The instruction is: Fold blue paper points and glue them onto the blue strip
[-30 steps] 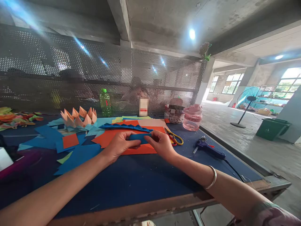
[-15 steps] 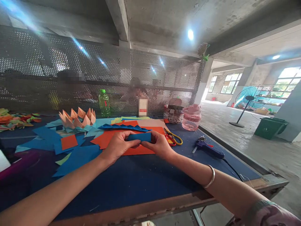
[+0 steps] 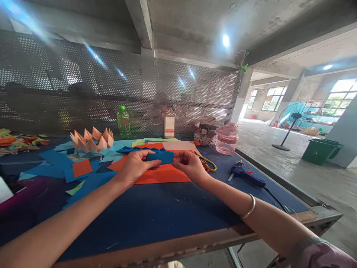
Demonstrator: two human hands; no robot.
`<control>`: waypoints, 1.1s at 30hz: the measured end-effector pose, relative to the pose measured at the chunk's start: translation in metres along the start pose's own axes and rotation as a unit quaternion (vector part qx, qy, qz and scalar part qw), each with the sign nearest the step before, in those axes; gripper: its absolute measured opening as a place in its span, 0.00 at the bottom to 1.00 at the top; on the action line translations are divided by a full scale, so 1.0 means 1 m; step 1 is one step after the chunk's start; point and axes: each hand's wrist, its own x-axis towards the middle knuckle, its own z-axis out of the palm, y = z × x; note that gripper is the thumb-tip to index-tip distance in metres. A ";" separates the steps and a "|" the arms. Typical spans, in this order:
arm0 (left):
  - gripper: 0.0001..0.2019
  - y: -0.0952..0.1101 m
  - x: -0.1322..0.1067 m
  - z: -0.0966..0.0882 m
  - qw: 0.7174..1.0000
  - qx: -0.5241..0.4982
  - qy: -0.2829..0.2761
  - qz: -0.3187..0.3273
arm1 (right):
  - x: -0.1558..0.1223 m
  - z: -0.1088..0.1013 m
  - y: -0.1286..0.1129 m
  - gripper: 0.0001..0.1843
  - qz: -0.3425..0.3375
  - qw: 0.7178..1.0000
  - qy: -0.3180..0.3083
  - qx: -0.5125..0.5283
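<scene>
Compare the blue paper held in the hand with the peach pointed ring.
The blue paper is gripped by the left hand; the peach ring rests untouched on the table. The blue paper looks like a plain rectangle, while the peach ring is a circle of upright points. The blue paper appears narrower in view than the peach ring. Both look like paper.

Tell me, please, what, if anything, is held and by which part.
The left hand grips blue paper by its left end; the right hand is at the right end, its hold unclear.

Right of the paper (image 3: 160,158) in our grip we have scissors (image 3: 209,161), then a glue gun (image 3: 249,177); behind left, a bottle (image 3: 123,124).
</scene>
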 end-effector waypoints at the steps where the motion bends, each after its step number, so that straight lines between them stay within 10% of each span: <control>1: 0.17 -0.001 0.000 -0.001 1.000 0.001 0.001 -0.001 | 0.000 -0.001 0.000 0.14 -0.005 1.000 0.004 -0.008; 33: 0.18 0.003 -0.006 0.011 0.997 0.014 -0.066 -0.037 | -0.008 0.006 -0.003 0.19 -0.024 0.992 -0.012 -0.120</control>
